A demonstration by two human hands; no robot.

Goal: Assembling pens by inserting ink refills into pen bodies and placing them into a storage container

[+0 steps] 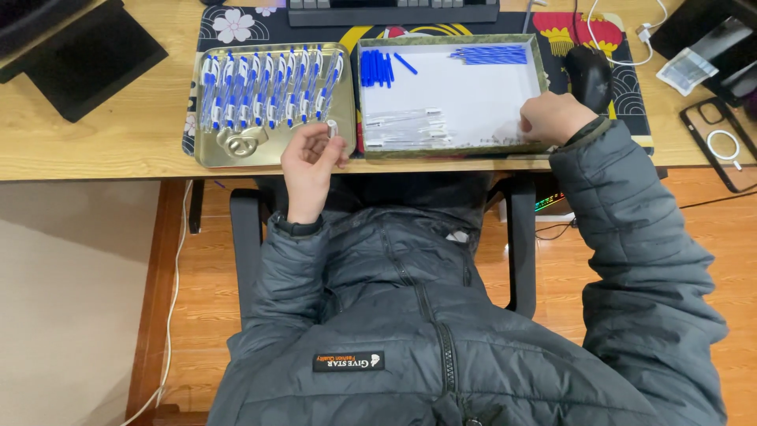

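Observation:
My left hand [309, 162] pinches a small clear-and-white pen part [332, 126] at the near right corner of a gold metal tray [206, 154]. In the tray, several blue-and-white pens [268, 88] lie side by side. My right hand [552, 117] rests curled in the near right corner of a white box with a green rim [538, 59]. Its fingertips are hidden, so I cannot tell whether it holds anything. The box holds blue refills [377, 68], blue sticks [490, 54] and clear barrels [406, 128].
A black mouse [587, 72] sits just beyond my right hand. A keyboard [393, 11] lies at the back, a phone case [721, 146] at the right, and black pads [87, 59] at the left. A patterned mat [236, 24] lies under the tray and the box.

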